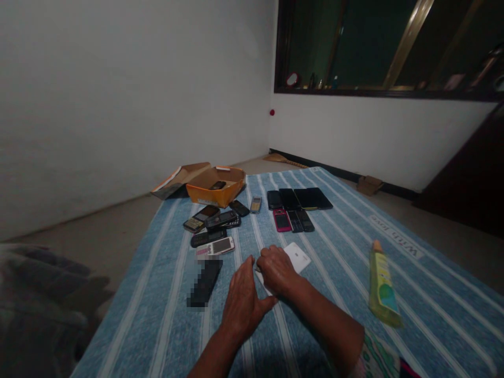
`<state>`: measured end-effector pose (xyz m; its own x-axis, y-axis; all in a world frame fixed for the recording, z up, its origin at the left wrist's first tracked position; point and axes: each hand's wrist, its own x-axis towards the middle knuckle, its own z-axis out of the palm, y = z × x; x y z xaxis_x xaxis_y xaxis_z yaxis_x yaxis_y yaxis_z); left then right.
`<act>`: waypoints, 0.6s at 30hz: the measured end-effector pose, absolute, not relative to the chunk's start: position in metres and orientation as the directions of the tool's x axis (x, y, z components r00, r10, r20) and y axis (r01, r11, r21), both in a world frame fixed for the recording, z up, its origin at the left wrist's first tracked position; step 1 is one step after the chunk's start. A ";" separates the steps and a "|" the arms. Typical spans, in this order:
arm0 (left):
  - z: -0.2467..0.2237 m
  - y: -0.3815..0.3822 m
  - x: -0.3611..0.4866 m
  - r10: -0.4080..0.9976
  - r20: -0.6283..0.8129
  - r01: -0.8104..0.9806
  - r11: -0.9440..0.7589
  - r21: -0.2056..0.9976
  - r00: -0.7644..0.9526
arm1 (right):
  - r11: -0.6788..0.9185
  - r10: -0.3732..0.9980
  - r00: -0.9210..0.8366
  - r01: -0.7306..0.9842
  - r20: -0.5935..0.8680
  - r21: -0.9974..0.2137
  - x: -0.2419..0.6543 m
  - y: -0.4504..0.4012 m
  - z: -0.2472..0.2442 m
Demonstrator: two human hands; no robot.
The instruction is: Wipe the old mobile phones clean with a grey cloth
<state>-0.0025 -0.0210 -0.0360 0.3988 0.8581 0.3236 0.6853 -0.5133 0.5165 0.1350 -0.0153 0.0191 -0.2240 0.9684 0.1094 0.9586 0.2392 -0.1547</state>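
A white, flat, tablet-like thing (298, 258) with a small dark mark lies on the striped cloth, partly hidden by my hands. My left hand (244, 296) spans its near left edge, thumb and fingers at two corners. On top of it rests my right hand (276, 270), fingers curled in; what they hold, if anything, is hidden. To the left are a dark phone (208, 281), partly blurred, and a white-and-pink phone (216, 247). Several more keypad phones (220, 220) are heaped behind them.
Farther back stand an open orange box (214, 197) with a phone inside and a silver phone (255, 204). A pink phone (282, 220) lies in rows with dark phones and a black tablet (315, 198). At right lies a bottle of yellow liquid (384, 289).
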 end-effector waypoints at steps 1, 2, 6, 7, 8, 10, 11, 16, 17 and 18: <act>-0.037 -0.021 -0.002 0.853 0.336 0.684 -0.521 0.511 0.398 | 0.243 0.968 -0.228 0.957 0.109 -0.159 0.134 -0.015 0.020; -0.038 -0.020 -0.002 0.849 0.351 0.682 -0.527 0.508 0.395 | 0.256 0.965 -0.240 0.952 0.110 -0.166 0.132 -0.015 0.020; -0.039 -0.020 -0.001 0.847 0.371 0.676 -0.529 0.513 0.382 | 0.316 0.948 -0.302 0.928 0.097 -0.196 0.130 -0.014 0.023; -0.038 -0.020 -0.001 0.852 0.359 0.678 -0.521 0.518 0.381 | 0.327 0.945 -0.314 0.924 0.094 -0.196 0.132 -0.014 0.024; -0.037 -0.021 -0.001 0.857 0.343 0.681 -0.513 0.522 0.383 | 0.331 0.943 -0.318 0.924 0.096 -0.192 0.134 -0.014 0.024; -0.036 -0.021 -0.002 0.864 0.318 0.687 -0.504 0.523 0.390 | 0.309 0.950 -0.294 0.935 0.106 -0.172 0.139 -0.013 0.024; -0.036 -0.021 -0.002 0.864 0.313 0.689 -0.504 0.520 0.395 | 0.286 0.956 -0.270 0.945 0.111 -0.160 0.141 -0.013 0.023; -0.038 -0.020 -0.004 0.843 0.335 0.681 -0.537 0.498 0.421 | 0.281 0.952 -0.258 0.950 0.167 -0.135 0.139 -0.020 0.013; -0.038 -0.020 -0.004 0.840 0.339 0.681 -0.541 0.493 0.423 | 0.310 0.940 -0.282 0.941 0.191 -0.138 0.138 -0.023 0.011; -0.038 -0.020 -0.004 0.839 0.340 0.682 -0.544 0.488 0.425 | 0.338 0.928 -0.305 0.931 0.213 -0.139 0.137 -0.026 0.009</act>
<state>-0.0036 -0.0200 -0.0378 0.4246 0.8389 0.3404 0.6825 -0.5437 0.4885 0.1372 -0.0256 0.0086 -0.3054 0.9280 0.2132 0.9308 0.3382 -0.1390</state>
